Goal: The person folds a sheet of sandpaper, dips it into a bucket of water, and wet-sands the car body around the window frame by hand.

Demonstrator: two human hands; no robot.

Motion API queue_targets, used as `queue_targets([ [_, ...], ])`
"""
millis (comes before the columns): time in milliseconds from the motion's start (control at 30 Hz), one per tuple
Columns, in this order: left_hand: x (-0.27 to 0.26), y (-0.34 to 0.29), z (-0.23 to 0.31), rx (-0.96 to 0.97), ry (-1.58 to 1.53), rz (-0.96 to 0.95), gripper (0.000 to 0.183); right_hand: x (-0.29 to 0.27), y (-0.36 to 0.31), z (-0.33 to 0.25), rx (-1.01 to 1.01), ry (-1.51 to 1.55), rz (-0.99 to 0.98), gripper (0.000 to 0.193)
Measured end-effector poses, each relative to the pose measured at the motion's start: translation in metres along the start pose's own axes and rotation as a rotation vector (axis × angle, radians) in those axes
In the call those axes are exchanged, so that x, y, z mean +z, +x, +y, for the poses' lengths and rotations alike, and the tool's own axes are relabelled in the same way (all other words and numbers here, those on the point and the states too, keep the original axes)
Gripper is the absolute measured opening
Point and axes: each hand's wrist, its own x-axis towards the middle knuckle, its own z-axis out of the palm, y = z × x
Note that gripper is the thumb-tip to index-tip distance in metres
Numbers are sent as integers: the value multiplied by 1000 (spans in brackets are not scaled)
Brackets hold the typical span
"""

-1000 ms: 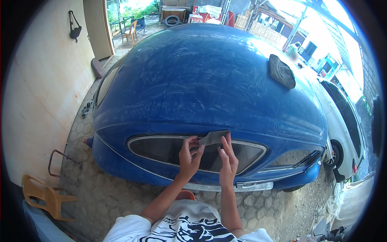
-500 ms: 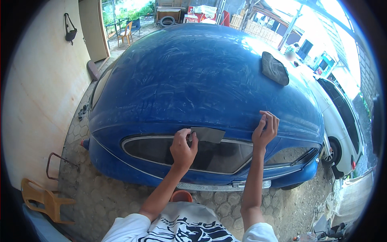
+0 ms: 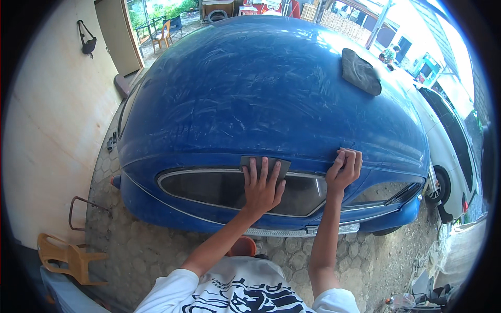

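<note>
My left hand (image 3: 262, 188) lies with its fingers stretched and spread over a grey sandpaper sheet (image 3: 282, 166), pressing it flat. The sheet rests on the blue car (image 3: 224, 115) along the roof edge, just above the side window (image 3: 209, 190). Farther right, my right hand (image 3: 344, 169) is at the same edge, its fingers curled in and thumb bent against them. Nothing shows in that hand. Pale swirling smears cover the roof paint. A dark grey cloth (image 3: 361, 73) lies on the roof at the far right.
Beneath my arms stands an orange-brown bucket (image 3: 241, 246) on the paving. A tan plastic chair (image 3: 73, 259) is at lower left, near a wall (image 3: 52, 130). A white car (image 3: 454, 146) is parked on the right. A person (image 3: 390, 53) is in the background.
My left hand has gone from pinching the sheet's left end to lying flat on top of it. The right hand's fingers have curled in more. The view has shifted slightly.
</note>
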Motion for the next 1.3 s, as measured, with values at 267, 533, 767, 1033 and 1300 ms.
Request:
queue_targets([
  [267,-34,-16,-58,-145,303,-40,64,-7,-6,11,10,1,12,14],
  [533,-43,-9,-65,-355,51,257,71,2,-6,1,46,-86,12,19],
  [767,-47,-23,-86,-219,221,-26,66,0,-5,-1,48,-105,-5,19],
  [1033,-48,-14,-60,-306,63,97,66,4,-2,-23,109,-159,-71,19],
  [1300,-72,-24,-121,-523,71,67,71,20,-12,-87,-84,-38,-263,13],
])
